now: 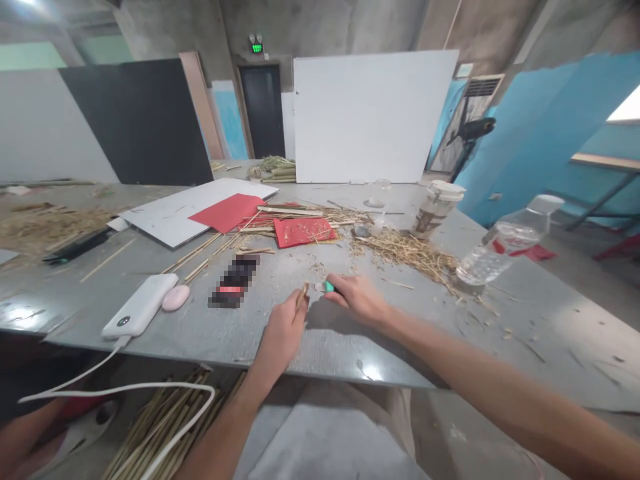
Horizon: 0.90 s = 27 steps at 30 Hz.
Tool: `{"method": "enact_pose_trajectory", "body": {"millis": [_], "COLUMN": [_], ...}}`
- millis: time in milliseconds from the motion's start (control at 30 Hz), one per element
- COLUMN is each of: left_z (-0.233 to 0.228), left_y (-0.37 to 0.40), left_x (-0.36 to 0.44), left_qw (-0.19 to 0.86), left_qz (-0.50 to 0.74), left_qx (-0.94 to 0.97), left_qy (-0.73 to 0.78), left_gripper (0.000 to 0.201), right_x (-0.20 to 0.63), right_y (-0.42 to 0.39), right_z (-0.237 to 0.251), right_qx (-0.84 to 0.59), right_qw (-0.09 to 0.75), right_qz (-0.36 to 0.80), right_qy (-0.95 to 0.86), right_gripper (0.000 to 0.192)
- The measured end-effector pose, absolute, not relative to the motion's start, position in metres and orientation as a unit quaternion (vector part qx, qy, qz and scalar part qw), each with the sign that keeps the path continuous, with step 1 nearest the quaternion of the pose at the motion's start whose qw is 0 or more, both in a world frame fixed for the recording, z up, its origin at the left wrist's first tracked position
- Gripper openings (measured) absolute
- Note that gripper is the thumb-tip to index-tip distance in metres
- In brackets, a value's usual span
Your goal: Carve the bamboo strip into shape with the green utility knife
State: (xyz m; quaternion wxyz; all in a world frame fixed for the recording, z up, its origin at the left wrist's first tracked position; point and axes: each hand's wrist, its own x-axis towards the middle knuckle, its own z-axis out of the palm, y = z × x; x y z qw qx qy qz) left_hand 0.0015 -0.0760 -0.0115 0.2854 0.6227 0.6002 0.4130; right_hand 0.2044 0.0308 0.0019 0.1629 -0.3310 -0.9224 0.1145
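Near the front of the grey table, my left hand is closed around a short tan piece of stalk, whose end sticks up past the thumb. Facing it from the right, my right hand is closed on a small green-handled knife. Its pale blade tip points left, close to the stalk; I cannot tell whether the two touch. Most of the handle is hidden in my fingers. Beyond my hands lie straw crumbs and a red packet sprinkled with bits of straw.
A pixelated phone, a white power bank with cable and a pink case lie left. To the right are cut straw, a paper cup and a water bottle. Bundled stalks stand below the table edge.
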Motion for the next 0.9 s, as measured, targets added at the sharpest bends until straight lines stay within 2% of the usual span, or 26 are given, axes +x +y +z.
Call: {"method": "enact_pose_trajectory", "body": {"millis": [233, 400, 500, 900], "left_z": [-0.007, -0.004, -0.004, -0.007], "left_y": [-0.079, -0.08, -0.08, -0.081], "left_x": [0.004, 0.005, 0.004, 0.003], "left_qw": [0.262, 0.258, 0.254, 0.23], "left_qz": [0.399, 0.379, 0.37, 0.372], "left_qx": [0.636, 0.648, 0.655, 0.676], "left_qy": [0.607, 0.609, 0.608, 0.593], "left_gripper": [0.028, 0.026, 0.026, 0.028], "right_x": [0.215, 0.205, 0.2, 0.204], "right_y": [0.019, 0.009, 0.007, 0.007], "right_z": [0.001, 0.0, -0.001, -0.001], "right_qx": [-0.341, -0.317, -0.305, -0.281], "right_qw": [0.198, 0.223, 0.223, 0.228], "right_qz": [0.126, 0.135, 0.138, 0.111], "right_qy": [-0.91, -0.912, -0.916, -0.926], "right_gripper": [0.035, 0.063, 0.072, 0.073]}}
